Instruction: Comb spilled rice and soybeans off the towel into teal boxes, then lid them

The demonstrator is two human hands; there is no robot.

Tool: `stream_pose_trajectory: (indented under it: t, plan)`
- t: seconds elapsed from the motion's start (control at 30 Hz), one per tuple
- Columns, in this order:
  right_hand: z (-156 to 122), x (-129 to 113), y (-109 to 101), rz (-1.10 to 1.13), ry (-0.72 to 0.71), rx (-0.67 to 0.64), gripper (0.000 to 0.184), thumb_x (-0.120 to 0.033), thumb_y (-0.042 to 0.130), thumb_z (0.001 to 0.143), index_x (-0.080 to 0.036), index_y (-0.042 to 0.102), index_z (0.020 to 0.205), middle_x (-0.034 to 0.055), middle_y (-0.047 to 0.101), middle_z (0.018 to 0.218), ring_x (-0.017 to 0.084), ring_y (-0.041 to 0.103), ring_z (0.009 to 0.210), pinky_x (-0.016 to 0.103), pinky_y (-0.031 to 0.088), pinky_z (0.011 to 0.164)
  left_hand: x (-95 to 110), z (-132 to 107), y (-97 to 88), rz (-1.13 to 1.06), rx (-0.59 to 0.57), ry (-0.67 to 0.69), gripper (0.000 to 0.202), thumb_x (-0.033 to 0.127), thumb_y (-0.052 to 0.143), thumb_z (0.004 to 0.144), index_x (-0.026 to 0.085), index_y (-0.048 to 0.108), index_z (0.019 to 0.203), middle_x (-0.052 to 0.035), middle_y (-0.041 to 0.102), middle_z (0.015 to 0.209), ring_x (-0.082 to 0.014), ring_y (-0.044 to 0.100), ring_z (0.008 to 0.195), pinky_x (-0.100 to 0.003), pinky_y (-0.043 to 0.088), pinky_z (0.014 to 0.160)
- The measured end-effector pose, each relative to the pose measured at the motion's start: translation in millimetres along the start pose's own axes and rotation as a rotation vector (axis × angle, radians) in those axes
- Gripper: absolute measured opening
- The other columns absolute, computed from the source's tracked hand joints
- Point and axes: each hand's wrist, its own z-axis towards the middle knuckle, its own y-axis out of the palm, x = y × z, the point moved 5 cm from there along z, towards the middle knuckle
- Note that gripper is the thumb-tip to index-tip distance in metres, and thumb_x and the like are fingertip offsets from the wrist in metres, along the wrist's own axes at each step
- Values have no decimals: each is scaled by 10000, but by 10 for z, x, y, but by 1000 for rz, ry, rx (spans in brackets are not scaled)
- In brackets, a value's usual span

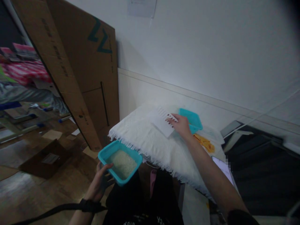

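My left hand [101, 179] grips a turquoise plastic container [134, 153] by its near left side, thumb over the rim. White rice-like grains [124, 163] cover its bottom. The container is held just off the table's fringed front edge. My right hand [181, 124] is closed on the right edge of a flat white slotted sheet [163, 125], over the white tablecloth [133, 126]; whether the sheet touches the cloth I cannot tell. Behind my right hand stands a second turquoise container [197, 120], its contents mostly hidden. An orange cloth [204, 143] lies beside my right forearm.
A tall cardboard box [93, 72] stands at the left of the table. The white wall [199, 56] rises directly behind. A phone-like screen [222, 168] lies at the right. Cardboard pieces [44, 159] are on the floor, and a person's leg [44, 97] shows at far left.
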Motion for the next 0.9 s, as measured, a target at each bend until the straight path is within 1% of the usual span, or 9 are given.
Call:
stream_pose_trajectory:
  t: [0.07, 0.13, 0.2, 0.3, 0.4, 0.5, 0.7, 0.77, 0.9]
  plan:
    - [368, 8, -211, -232, -29, 55, 332, -262, 677, 907, -168, 794, 1202, 115, 845, 1096, 300, 782, 976, 406, 595, 904, 25, 13, -28, -7, 44, -11, 845, 332, 849, 799, 387, 438, 1536, -65, 700, 1117, -252, 747, 809, -423, 631, 718]
    - [681, 18, -238, -407, -13, 19, 380, -198, 633, 943, -160, 725, 1309, 131, 830, 1168, 299, 771, 1037, 390, 578, 920, 60, 19, -54, -30, 98, -31, 845, 282, 875, 757, 370, 478, 1498, -58, 700, 1099, -253, 749, 819, -436, 633, 725]
    - [904, 33, -127, -563, 0, -84, 417, -183, 576, 1003, -159, 647, 1413, 150, 813, 1226, 298, 757, 1105, 363, 560, 924, 102, 34, -89, -56, 148, -43, 811, 224, 905, 689, 347, 551, 1409, -38, 706, 1054, -259, 752, 835, -442, 635, 731]
    - [1051, 97, 121, -779, -5, -269, 414, -192, 480, 1076, -172, 613, 1468, 183, 785, 1297, 298, 735, 1206, 339, 534, 948, 162, 106, -164, -83, 177, -18, 715, 132, 930, 554, 292, 646, 1190, 8, 683, 849, -276, 748, 788, -405, 626, 678]
    - [1036, 197, 286, -859, 2, -353, 407, -206, 466, 1089, -195, 650, 1452, 202, 772, 1314, 305, 733, 1230, 342, 526, 965, 171, 226, -273, -99, 194, 14, 679, 37, 910, 453, 263, 647, 1036, 47, 616, 658, -230, 684, 614, -318, 578, 556]
    - [955, 277, 363, -883, 12, -378, 423, -205, 462, 1090, -196, 645, 1472, 216, 769, 1304, 313, 740, 1218, 358, 529, 967, 144, 319, -378, -88, 231, 24, 627, 37, 887, 482, 257, 639, 1014, 30, 654, 638, -204, 644, 534, -294, 562, 491]
    - [775, 255, 423, -916, 3, -411, 421, -194, 464, 1090, -181, 631, 1476, 212, 769, 1295, 309, 734, 1231, 343, 522, 957, 130, 302, -410, -53, 195, 13, 700, 53, 874, 587, 277, 676, 1220, 31, 684, 699, -250, 724, 627, -390, 648, 641]
    - [699, 218, 434, -923, -4, -421, 410, -197, 451, 1093, -182, 647, 1453, 208, 777, 1268, 316, 742, 1206, 345, 524, 935, 139, 282, -398, -71, 185, 6, 670, 52, 882, 586, 276, 676, 1183, 45, 651, 660, -255, 729, 637, -388, 644, 654]
    - [555, 146, 437, -929, -24, -441, 412, -200, 445, 1096, -189, 648, 1453, 196, 787, 1246, 310, 745, 1187, 336, 515, 921, 161, 293, -367, -97, 166, 5, 586, -35, 867, 531, 253, 632, 983, 76, 623, 607, -173, 650, 530, -272, 581, 555]
